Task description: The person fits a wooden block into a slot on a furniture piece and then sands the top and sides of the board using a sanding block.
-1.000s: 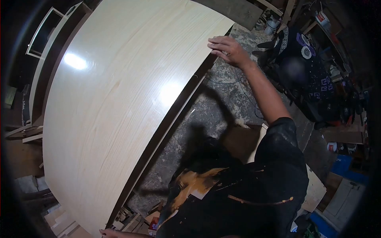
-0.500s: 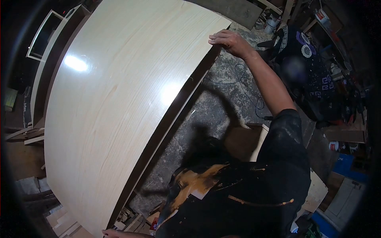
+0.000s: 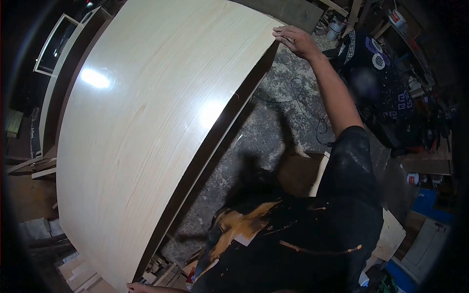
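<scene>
A large, glossy, pale wood-grain panel [image 3: 141,127] fills the left and middle of the head view. Below its near edge runs a dark side face [image 3: 195,168], bordered by a thin light strip. At the panel's far right corner, my right hand [image 3: 299,43] grips the edge, fingers laid over the top; its underside is hidden. My left hand [image 3: 138,287] is at the lower near corner, cut off by the frame's bottom. Its thumb side shows against the edge, while the other fingers are out of sight.
Behind the panel stands another pale-edged box piece [image 3: 53,97]. A thin cable [image 3: 295,93] lies on the stained floor. Near my body is a brown board [image 3: 298,171]. A patterned dark cloth [image 3: 376,83], a white bucket [image 3: 335,31] and wood scraps [image 3: 78,276] surround the work area.
My right hand has slid along the panel's edge, up and to the right, onto the far corner. The left hand and the panel look nearly unmoved.
</scene>
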Tool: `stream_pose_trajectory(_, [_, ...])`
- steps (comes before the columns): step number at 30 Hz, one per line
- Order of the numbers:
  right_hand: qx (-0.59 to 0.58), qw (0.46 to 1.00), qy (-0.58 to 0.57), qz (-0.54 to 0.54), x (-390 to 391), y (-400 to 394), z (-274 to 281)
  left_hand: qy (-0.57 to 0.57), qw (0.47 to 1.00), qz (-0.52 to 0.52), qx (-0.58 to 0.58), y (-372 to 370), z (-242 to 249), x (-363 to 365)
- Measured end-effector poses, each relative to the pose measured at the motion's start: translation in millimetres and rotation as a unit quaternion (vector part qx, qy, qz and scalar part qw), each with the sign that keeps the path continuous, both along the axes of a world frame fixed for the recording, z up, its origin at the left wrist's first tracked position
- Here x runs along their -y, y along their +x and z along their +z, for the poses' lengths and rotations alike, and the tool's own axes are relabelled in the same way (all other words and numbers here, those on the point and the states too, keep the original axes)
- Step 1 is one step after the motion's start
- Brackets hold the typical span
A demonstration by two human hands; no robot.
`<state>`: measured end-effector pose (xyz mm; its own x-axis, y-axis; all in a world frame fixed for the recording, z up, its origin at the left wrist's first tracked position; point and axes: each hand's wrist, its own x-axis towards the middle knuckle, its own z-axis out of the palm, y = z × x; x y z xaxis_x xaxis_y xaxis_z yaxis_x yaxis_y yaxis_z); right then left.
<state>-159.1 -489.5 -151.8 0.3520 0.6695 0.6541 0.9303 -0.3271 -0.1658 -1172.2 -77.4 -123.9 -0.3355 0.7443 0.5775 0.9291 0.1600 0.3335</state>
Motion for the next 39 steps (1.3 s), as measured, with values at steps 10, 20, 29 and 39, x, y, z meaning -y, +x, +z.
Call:
stream_pose_trajectory(10, [0.074,0.968,-0.117,-0.210,-33.8,-40.0,24.3,-0.220,0.942,-0.225,-0.113,-8.8,-25.1,-39.3])
stream_pose_trajectory(20, [-0.093,0.963,-0.145,0.209,-127.7,-301.1,51.2,-0.248,0.944,-0.219,-0.002,128.1,-41.5,63.2])
stream_pose_trajectory(29, [-0.078,0.844,-0.270,0.457,-242.2,-455.8,70.0,-0.182,0.971,-0.158,-0.013,114.1,-5.3,43.2])
stream_pose_trajectory(39, [-0.012,0.750,-0.332,0.572,-384.5,-731.9,79.8,-0.095,0.966,-0.235,-0.047,-21.0,-10.2,-10.0])
